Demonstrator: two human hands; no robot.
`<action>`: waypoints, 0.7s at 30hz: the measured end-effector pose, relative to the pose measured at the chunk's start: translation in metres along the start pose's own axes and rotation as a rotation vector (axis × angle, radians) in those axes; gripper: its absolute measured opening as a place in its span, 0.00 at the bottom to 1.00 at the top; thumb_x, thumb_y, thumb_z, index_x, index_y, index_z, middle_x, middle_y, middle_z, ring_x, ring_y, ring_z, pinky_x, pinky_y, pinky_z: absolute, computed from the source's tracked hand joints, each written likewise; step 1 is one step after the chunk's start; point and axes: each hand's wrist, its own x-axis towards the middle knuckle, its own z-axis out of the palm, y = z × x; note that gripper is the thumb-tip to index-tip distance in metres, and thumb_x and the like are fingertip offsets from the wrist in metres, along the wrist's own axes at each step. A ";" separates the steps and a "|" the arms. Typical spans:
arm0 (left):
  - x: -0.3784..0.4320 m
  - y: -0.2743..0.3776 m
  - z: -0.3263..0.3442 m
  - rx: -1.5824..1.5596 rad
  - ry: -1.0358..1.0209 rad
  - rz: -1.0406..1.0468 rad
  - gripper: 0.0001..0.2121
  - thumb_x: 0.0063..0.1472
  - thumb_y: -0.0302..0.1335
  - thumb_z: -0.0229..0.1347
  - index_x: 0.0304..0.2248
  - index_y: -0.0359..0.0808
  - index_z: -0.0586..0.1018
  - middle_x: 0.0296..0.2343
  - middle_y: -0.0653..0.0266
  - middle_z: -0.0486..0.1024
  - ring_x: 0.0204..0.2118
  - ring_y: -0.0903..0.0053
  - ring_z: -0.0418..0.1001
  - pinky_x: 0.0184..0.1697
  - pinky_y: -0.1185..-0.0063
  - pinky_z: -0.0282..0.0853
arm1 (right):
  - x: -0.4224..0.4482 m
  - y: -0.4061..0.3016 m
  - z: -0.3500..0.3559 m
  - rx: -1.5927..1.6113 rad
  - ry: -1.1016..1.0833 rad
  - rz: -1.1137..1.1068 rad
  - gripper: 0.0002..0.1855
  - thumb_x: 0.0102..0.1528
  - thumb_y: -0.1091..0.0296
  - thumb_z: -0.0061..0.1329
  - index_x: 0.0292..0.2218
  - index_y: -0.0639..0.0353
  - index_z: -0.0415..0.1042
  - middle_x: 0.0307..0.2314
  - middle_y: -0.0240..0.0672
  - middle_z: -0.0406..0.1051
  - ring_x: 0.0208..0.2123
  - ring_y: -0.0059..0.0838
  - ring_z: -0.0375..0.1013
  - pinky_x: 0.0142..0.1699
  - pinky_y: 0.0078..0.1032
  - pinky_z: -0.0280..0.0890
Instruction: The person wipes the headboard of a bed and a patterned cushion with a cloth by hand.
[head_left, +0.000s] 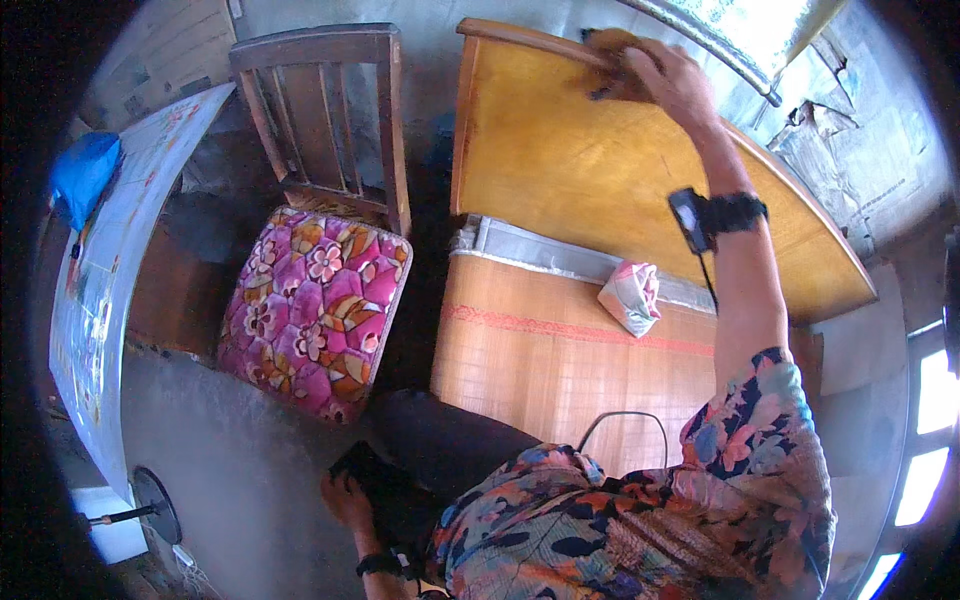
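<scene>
My right hand (667, 75) is raised at the top, closed on a brown cloth (619, 64) that lies against the top edge of a yellow-brown wooden headboard (562, 142); the cloth is blurred. Low at the left of my body, my left hand (349, 499) rests against something black (367, 465), perhaps a cloth or bag; whether the fingers grip it is unclear. A crumpled pink and white cloth (632, 298) lies on the bed by the headboard's foot. Both wrists wear black bands, and a small black device with a cable hangs at the right one.
A woven mat (525, 352) with a red stripe covers the bed. Left of it stands a wooden chair (390, 135) with a floral cushion (322, 315). Further left are a table with a printed cover (142, 225), a blue bag (86, 176) and a round black stand base (157, 504).
</scene>
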 end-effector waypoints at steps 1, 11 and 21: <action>0.002 0.005 0.000 -0.003 0.006 -0.002 0.13 0.55 0.31 0.49 0.37 0.35 0.76 0.45 0.50 0.66 0.50 0.57 0.61 0.53 0.67 0.56 | 0.013 -0.016 0.008 0.010 0.003 -0.075 0.26 0.54 0.41 0.37 0.45 0.48 0.69 0.34 0.47 0.70 0.39 0.47 0.69 0.45 0.37 0.64; -0.004 -0.017 0.013 -0.099 0.016 0.014 0.12 0.54 0.27 0.52 0.37 0.31 0.76 0.44 0.45 0.66 0.50 0.55 0.61 0.53 0.66 0.56 | 0.049 -0.133 0.040 0.033 0.094 -0.216 0.19 0.50 0.57 0.45 0.43 0.51 0.67 0.37 0.43 0.68 0.41 0.46 0.66 0.45 0.40 0.63; -0.001 -0.041 -0.001 -0.231 -0.032 -0.024 0.12 0.56 0.31 0.49 0.35 0.33 0.77 0.46 0.46 0.66 0.50 0.55 0.60 0.54 0.65 0.55 | -0.037 -0.034 -0.014 0.068 0.059 -0.039 0.29 0.46 0.65 0.49 0.49 0.53 0.58 0.38 0.43 0.63 0.41 0.46 0.64 0.43 0.39 0.63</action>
